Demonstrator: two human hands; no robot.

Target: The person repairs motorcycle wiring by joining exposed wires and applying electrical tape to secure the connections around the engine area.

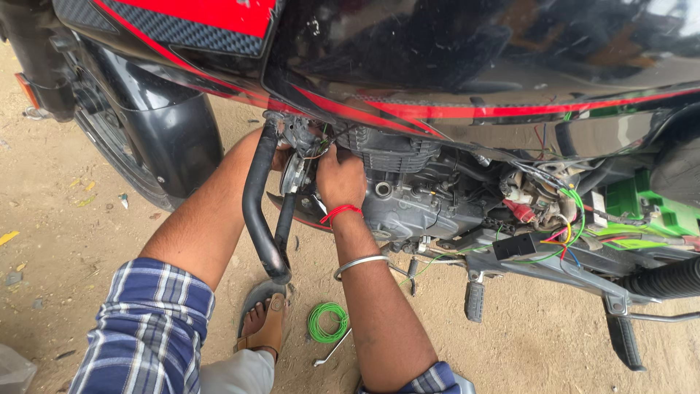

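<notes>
Right hand (pixel 340 177) pressed on engine (pixel 408 193) front, fingers curled into wiring near 12 o'clock; grip on anything impossible to tell. Left hand (pixel 281 155) mostly hidden behind black frame tube (pixel 261 204), closure impossible to tell. Hands near together. Side covers off, loose wires (pixel 565 226) exposed at 3 o'clock: work judged midway, reassembly left. Green wire coil (pixel 327 322) and spanner (pixel 332 350) on ground (pixel 65 219) at 6 o'clock. Fuel tank (pixel 452 51) cut off at top.

bare sandy ground (pixel 65 219) in flat daylight, strewn with small stones and yellow leaf scraps (pixel 9 237); a green wire coil (pixel 327 322) lies on it.
</notes>
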